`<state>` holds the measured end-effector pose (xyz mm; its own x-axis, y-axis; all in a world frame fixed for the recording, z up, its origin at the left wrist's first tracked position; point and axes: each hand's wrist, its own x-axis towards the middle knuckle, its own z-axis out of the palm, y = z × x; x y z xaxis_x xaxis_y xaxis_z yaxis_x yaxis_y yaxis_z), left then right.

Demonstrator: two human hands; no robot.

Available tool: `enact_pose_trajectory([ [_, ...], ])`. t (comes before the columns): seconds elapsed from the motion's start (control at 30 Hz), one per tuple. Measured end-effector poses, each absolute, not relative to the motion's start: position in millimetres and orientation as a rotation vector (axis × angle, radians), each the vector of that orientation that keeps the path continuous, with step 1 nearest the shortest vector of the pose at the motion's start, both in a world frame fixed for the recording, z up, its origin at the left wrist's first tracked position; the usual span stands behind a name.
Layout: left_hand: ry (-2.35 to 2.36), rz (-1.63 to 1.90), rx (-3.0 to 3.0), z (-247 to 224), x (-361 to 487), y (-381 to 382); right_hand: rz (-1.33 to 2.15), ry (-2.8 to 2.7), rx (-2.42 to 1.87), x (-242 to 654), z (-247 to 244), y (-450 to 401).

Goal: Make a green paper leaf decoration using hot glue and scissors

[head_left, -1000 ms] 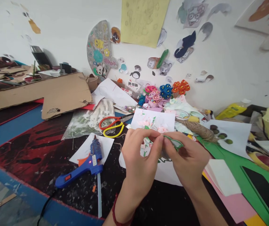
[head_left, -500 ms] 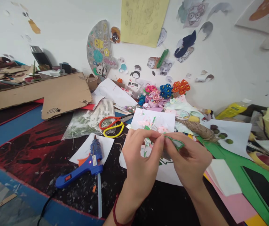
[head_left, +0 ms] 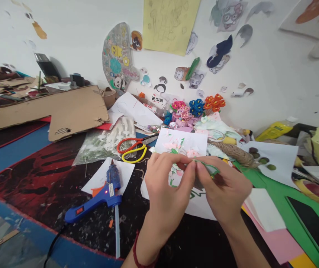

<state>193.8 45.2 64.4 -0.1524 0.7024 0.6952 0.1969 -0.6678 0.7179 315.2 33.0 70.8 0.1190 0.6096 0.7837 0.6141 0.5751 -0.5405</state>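
Note:
My left hand and my right hand meet in front of me, thumbs and forefingers pinched together. Between them is a small piece with a green edge, partly covered by my right fingers; its exact kind does not show. Both hands are closed on it. Beneath and behind them lie white sheets with pink and green scraps. A blue glue gun, its red light on, rests to the left on a small white paper.
Scissors with red and yellow handles lie beyond the glue gun. Cardboard stands at the back left. Twine, green sheets and a dark phone-like slab are on the right. Bunched flowers line the wall.
My hands stay almost in place. The green-edged piece has turned slightly between the fingers, and the whole view has shifted a little.

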Motion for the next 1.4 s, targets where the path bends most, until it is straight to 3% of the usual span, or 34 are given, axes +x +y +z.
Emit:
enact_pose_trajectory([
  [1.4,1.066,1.839,1.831,63.5,192.7,47.1,0.011,-1.565,-1.053,318.1,69.6,34.6],
])
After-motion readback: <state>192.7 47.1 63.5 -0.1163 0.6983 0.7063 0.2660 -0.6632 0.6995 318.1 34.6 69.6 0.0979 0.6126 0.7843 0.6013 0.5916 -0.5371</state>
